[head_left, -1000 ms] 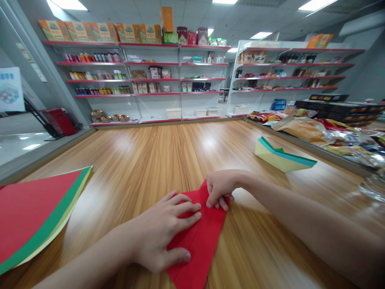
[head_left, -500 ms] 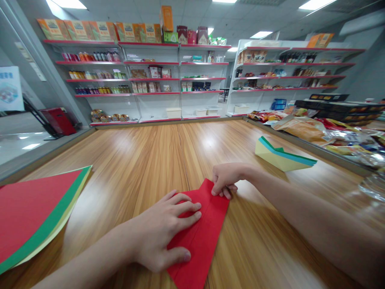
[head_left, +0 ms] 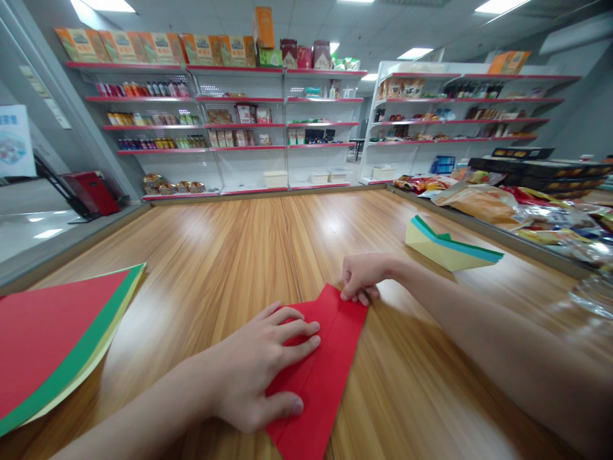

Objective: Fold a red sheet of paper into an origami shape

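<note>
A folded sheet of red paper (head_left: 330, 364) lies on the wooden table in front of me, with crease lines running along it. My left hand (head_left: 263, 367) rests on its left side, fingers spread and pressing it down. At the paper's far right corner, my right hand (head_left: 361, 279) is closed, with thumb and curled fingers pinching the edge. Part of the paper is hidden beneath my left hand. Beyond my right forearm stands a folded paper boat (head_left: 445, 249) in pale yellow, blue and green.
A stack of coloured paper sheets (head_left: 57, 338), red on top, lies at the left. Packaged snacks (head_left: 493, 204) and dark boxes (head_left: 536, 172) fill the right side past the table edge. A clear plastic object (head_left: 594, 294) sits far right. Stocked shelves (head_left: 249, 147) stand behind the table.
My right hand has slid away and slightly right along the red paper to its far corner, and the paper there has opened outward a little. My left hand has stayed in place.
</note>
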Tool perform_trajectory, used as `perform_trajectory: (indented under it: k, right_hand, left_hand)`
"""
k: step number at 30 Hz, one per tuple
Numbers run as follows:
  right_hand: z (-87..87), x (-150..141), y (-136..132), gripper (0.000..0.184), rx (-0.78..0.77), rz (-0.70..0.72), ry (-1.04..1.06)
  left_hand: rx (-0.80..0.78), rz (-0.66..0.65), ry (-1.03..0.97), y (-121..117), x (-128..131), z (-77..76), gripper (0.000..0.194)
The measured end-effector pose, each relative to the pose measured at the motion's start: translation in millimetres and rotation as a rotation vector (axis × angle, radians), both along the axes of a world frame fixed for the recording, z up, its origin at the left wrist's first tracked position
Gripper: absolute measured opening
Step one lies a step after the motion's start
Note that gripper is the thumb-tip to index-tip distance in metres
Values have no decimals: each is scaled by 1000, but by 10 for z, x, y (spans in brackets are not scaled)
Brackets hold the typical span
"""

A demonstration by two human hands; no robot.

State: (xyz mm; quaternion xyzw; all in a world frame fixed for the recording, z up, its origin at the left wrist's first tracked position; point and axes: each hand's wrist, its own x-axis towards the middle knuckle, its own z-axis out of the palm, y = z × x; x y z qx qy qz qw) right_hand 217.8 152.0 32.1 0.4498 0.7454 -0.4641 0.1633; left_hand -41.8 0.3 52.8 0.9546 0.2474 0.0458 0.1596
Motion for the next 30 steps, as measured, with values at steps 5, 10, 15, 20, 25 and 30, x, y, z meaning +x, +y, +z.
perform_trajectory:
  k: [5, 10, 15, 20, 25, 30]
  right_hand:
    - [3, 20, 12, 34, -14, -19, 7]
    - [-31, 62, 46, 34, -26, -67, 14]
    - [-108, 159, 123, 29, 6, -130, 58]
    - [-59, 211, 104, 23, 80, -178, 119]
    - [148, -99, -208, 29, 7, 32, 185]
    - [155, -453, -508, 28, -141, 236, 44]
  left_hand:
    - [6, 6, 5, -2, -3, -3, 68]
    - [11, 8, -6, 0, -15, -32, 69]
    - [15, 7, -17, -3, -22, -34, 68]
    - [19, 0, -17, -9, -32, -25, 69]
    - [20, 0, -8, -7, -35, -23, 67]
    - [16, -10, -6, 21, -20, -33, 67]
